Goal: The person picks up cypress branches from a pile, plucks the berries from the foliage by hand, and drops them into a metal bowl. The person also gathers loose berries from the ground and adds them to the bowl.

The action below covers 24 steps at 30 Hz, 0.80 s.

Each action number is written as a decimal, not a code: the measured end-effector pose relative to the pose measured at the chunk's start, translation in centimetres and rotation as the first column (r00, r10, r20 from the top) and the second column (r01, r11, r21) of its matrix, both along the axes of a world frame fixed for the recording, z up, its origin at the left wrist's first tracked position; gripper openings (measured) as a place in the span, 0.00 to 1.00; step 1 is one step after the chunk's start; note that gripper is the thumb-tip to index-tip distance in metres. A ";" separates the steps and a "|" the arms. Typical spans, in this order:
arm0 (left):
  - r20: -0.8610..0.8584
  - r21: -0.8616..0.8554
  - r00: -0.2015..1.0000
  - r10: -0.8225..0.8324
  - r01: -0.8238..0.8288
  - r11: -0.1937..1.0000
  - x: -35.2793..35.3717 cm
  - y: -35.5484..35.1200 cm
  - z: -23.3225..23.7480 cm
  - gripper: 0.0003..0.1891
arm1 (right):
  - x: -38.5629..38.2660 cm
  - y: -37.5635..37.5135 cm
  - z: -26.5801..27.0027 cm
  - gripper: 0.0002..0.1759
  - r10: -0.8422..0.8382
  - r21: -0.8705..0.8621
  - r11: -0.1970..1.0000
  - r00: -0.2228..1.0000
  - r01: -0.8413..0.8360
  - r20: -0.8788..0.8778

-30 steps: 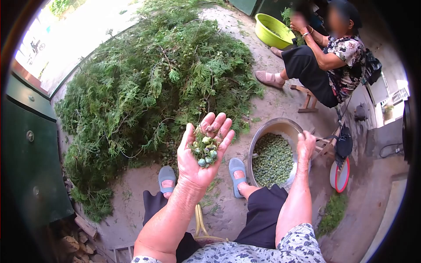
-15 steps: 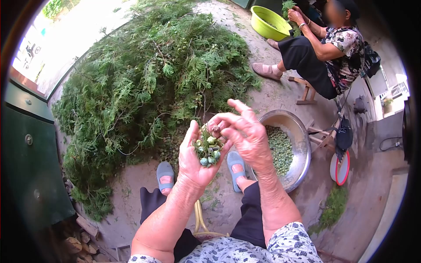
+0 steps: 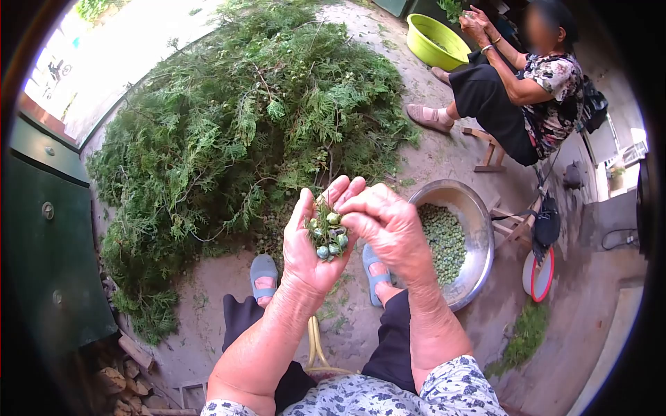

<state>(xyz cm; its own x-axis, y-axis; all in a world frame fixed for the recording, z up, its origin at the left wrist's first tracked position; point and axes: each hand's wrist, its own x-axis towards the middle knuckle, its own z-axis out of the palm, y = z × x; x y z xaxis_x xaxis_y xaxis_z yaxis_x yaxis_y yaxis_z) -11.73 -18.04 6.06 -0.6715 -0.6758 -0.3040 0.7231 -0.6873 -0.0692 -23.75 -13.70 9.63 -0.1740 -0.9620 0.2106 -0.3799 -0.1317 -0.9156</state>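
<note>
My left hand point(image 3: 305, 253) is cupped palm up and cradles several small green cypress cones point(image 3: 329, 239) with bits of green sprig among them. Over its fingertips, my right hand point(image 3: 390, 225) is closed in a pinch beside the cones; whatever its fingertips hold is hidden. Below and to the right of that hand stands a metal basin point(image 3: 480, 267), partly filled with green cones point(image 3: 444, 243). A large heap of cypress branches point(image 3: 243, 125) lies on the floor in front of me.
A person point(image 3: 513, 83) sits at the upper right, holding a green sprig point(image 3: 452, 10) near a yellow-green basin point(image 3: 420, 43). A wooden stool point(image 3: 489, 149), a red-rimmed sieve point(image 3: 540, 274) and a green sprig pile point(image 3: 526, 333) are on the right. Green cabinets point(image 3: 52, 256) line the left.
My right hand's raised fingers have folded into a pinch. The brownish piece at its fingertips no longer shows. The seated person's hands have shifted slightly, and the view has moved a little.
</note>
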 end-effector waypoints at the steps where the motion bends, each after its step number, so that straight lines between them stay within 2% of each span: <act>1: -0.001 0.000 1.000 0.001 -0.001 1.000 -0.1 0.1 0.1 0.28 | 0.5 0.1 -0.1 0.08 0.005 0.010 1.000 1.000 -0.005 -0.027; 3: 0.101 -0.057 0.995 -0.025 0.030 0.998 -0.3 0.2 0.3 0.28 | 0.8 0.1 -0.2 0.08 -0.004 0.030 1.000 1.000 0.004 -0.013; 5: 0.108 -0.052 0.994 -0.034 0.039 0.998 -0.3 0.3 0.4 0.27 | 0.7 0.2 -0.3 0.09 -0.013 0.050 0.999 1.000 0.013 0.002; 8: 0.061 -0.007 0.997 -0.041 0.041 0.999 -0.3 0.4 0.0 0.27 | -0.2 0.3 0.0 0.07 -0.005 0.018 1.000 0.996 0.006 -0.089; 10: 0.033 -0.030 0.998 -0.047 0.048 0.998 -0.1 0.3 -0.6 0.27 | -0.6 0.3 0.1 0.06 -0.155 -0.025 0.988 0.977 0.153 -0.145; 11: 0.031 -0.030 0.998 -0.049 0.050 0.998 -0.3 0.3 -0.4 0.27 | -0.9 0.3 -0.1 0.06 -0.156 -0.026 0.988 0.977 0.154 -0.148; 13: 0.064 -0.005 0.998 -0.028 0.028 1.000 -0.4 0.4 0.1 0.26 | -1.4 0.3 -1.0 0.06 -0.207 0.092 0.977 0.961 0.193 0.181; 14: 0.057 -0.013 0.998 -0.022 0.023 1.000 -0.5 0.4 0.2 0.26 | -1.7 0.5 -0.2 0.04 -0.227 0.215 0.963 0.918 0.162 0.324; 15: 0.049 -0.015 0.998 -0.031 0.032 0.999 -0.6 0.4 0.2 0.26 | -2.5 0.7 -0.2 0.04 -0.234 0.211 0.962 0.919 0.172 0.318; 17: 0.019 0.056 1.000 0.010 -0.011 0.998 -1.0 0.4 0.4 0.25 | -5.5 1.5 -0.4 0.05 -0.363 0.185 0.915 0.932 0.360 -0.014; 18: -0.013 0.035 1.000 0.017 -0.017 0.999 -1.0 0.3 0.3 0.24 | -7.9 2.0 -1.8 0.05 -0.425 0.094 0.885 0.873 0.456 -0.239; 20: -0.006 0.033 0.999 0.035 -0.035 0.999 -0.8 0.2 0.4 0.24 | -13.0 4.4 -3.9 0.06 -0.461 -0.099 0.844 0.621 0.527 -0.634; 21: -0.008 0.023 0.999 0.049 -0.049 0.999 -0.7 0.1 0.5 0.24 | -13.8 5.0 -3.6 0.07 -0.442 -0.191 0.839 0.433 0.509 -0.785; 22: -0.022 0.019 0.999 0.042 -0.042 0.999 -0.6 0.0 0.4 0.24 | -13.7 5.1 -3.8 0.07 -0.442 -0.194 0.841 0.434 0.505 -0.785; 23: -0.024 0.019 0.999 0.045 -0.045 0.999 -0.7 0.0 0.3 0.24 | -12.5 4.8 -2.9 0.08 -0.509 -0.125 0.818 0.608 0.561 -0.609; 24: -0.017 0.019 0.999 0.050 -0.050 0.999 -0.8 0.0 0.2 0.24 | -11.3 4.4 -2.5 0.10 -0.565 -0.041 0.800 0.728 0.599 -0.390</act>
<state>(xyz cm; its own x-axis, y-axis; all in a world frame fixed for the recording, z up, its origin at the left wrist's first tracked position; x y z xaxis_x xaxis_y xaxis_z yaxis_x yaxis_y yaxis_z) -12.50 -18.01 6.23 -0.6423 -0.7030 -0.3053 0.7551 -0.6487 -0.0947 -35.04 -9.35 7.17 -0.6322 -0.7140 0.3009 -0.6618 0.2956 -0.6890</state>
